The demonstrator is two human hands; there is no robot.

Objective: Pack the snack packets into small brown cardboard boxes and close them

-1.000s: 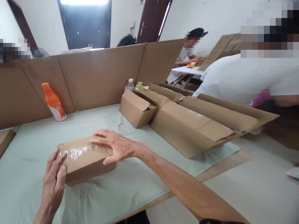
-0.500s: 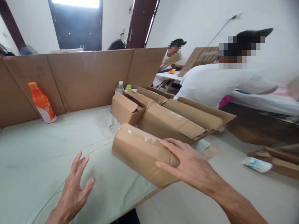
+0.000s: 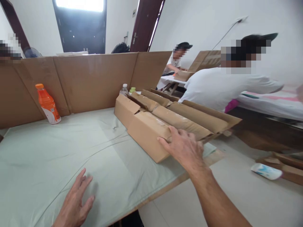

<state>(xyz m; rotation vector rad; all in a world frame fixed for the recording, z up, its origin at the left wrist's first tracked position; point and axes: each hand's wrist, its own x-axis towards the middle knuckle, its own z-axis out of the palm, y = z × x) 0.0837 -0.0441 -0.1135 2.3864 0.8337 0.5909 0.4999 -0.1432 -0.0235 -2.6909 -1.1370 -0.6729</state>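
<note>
My right hand (image 3: 183, 146) grips the near end of a long brown cardboard box (image 3: 149, 137), thumb on the side facing me and fingers over the top. The box rests on the pale green cloth, set against a row of similar cardboard boxes (image 3: 187, 118). A shorter cardboard box (image 3: 125, 108) lies past its far end. My left hand (image 3: 77, 198) hovers over the cloth at the lower left, fingers apart, holding nothing. My right fingertips are partly hidden behind the box's top edge.
An orange bottle (image 3: 48, 104) stands at the left by an upright cardboard panel (image 3: 94, 82). Behind the boxes are a clear bottle (image 3: 123, 90) and a green-capped one (image 3: 132, 90). A person in white (image 3: 210, 83) leans at the right; another sits farther back. The table edge (image 3: 163, 190) runs diagonally.
My right hand has moved the cardboard box away from me, from above the table edge to against the row. My left hand has dropped slightly and stays open.
</note>
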